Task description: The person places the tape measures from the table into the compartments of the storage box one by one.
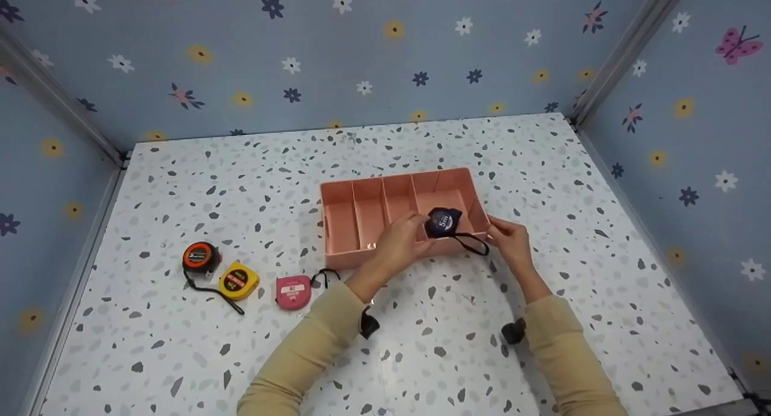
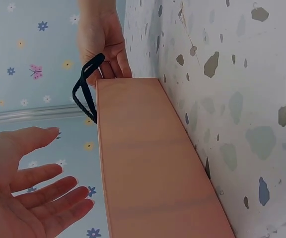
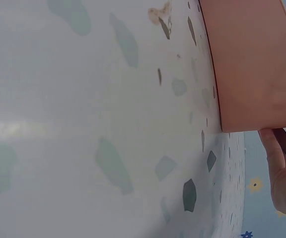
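Note:
A dark blue tape measure (image 1: 444, 222) sits at the front wall of the pink divided box (image 1: 368, 258), in its wide right compartment. Its black wrist strap (image 2: 87, 89) loops out over the rim. My left hand (image 1: 400, 238) is beside the tape measure in the head view; the left wrist view has its fingers spread and nearly straight, nothing between them. At the box's right end is my right hand (image 1: 511, 242), fingertips against the outside of the end wall. In the right wrist view these fingers (image 3: 274, 151) are extended and partly hidden behind the box.
Left of the box lie a pink tape measure (image 1: 293, 292) with a black strap, a yellow tape measure (image 1: 239, 282) and an orange-and-black tape measure (image 1: 199, 257). The speckled tabletop (image 1: 421, 356) is enclosed by flowered panels (image 1: 337, 49) at the back and sides.

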### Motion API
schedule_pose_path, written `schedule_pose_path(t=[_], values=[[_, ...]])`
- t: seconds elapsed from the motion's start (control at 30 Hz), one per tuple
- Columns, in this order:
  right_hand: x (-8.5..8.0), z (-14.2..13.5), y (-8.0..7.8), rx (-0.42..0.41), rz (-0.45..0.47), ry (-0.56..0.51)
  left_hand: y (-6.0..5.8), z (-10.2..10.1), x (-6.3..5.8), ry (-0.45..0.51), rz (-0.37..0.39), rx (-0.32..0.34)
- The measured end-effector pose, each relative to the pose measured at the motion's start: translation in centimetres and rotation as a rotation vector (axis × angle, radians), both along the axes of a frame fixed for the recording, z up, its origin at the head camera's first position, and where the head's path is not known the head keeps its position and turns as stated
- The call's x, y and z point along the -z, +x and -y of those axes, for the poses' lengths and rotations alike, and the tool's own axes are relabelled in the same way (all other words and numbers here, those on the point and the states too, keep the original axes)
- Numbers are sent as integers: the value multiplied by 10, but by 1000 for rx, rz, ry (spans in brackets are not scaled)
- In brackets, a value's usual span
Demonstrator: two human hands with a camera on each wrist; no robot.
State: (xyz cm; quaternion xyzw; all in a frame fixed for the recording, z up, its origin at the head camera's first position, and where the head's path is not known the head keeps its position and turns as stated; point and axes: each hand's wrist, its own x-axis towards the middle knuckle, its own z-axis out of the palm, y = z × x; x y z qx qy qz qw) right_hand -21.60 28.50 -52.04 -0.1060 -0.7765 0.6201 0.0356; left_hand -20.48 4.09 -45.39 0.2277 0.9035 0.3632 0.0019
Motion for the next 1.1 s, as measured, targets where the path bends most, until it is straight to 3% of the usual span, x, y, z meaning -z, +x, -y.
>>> schedule_pose_path(t=[0.5, 0.77, 1.1], values=[[0, -1, -1, -1, 8, 18, 14, 29, 7, -11, -76, 7], [1, -2, 0, -30, -42, -16, 25, 43, 13, -4, -43, 19], [-2, 0, -1, -14, -5, -19, 39, 60, 18, 32, -76, -11]])
